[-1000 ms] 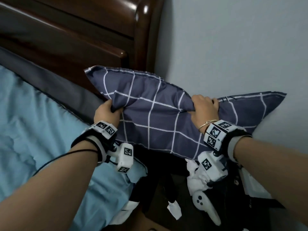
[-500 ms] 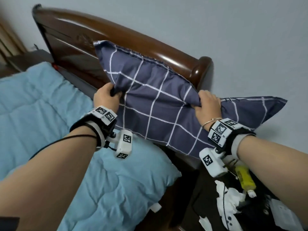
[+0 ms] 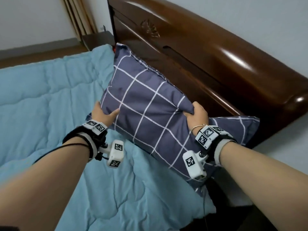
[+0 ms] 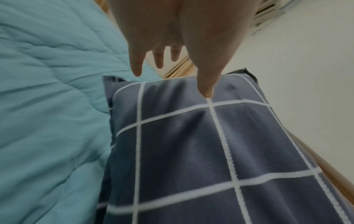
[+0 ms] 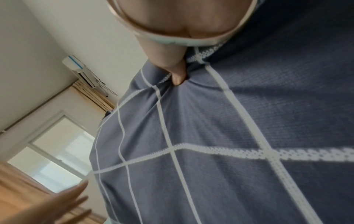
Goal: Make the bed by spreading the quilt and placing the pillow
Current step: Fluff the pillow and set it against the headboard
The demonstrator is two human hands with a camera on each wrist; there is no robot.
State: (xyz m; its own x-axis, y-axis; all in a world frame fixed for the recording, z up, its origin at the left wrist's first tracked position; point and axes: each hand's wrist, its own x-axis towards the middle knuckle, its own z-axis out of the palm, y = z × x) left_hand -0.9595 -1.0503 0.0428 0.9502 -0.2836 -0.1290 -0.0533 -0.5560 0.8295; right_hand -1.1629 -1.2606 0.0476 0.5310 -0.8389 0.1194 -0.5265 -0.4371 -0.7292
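Observation:
A grey-blue pillow (image 3: 150, 117) with a white grid lies tilted on the light blue quilt (image 3: 50, 97), its far edge against the wooden headboard (image 3: 216, 64). My right hand (image 3: 196, 114) grips a bunch of the pillow's fabric near its right end; the right wrist view shows the thumb of that right hand (image 5: 172, 68) dug into the pillow (image 5: 210, 151). My left hand (image 3: 101, 112) is at the pillow's left edge. In the left wrist view this left hand (image 4: 172, 78) has straight, spread fingers, with only the thumb tip touching the pillow (image 4: 191, 151) beside the quilt (image 4: 47, 106).
A dark nightstand (image 3: 98, 39) and a beige curtain (image 3: 78, 15) stand past the far end of the headboard. A dark bedside surface (image 3: 250, 219) lies low on the right. An air conditioner (image 5: 78, 66) and a window (image 5: 53, 159) are on the far walls.
The pillow has come down from the air beside the bed onto the quilt by the headboard. My left hand has let go of the fabric and straightened its fingers; my right hand still grips.

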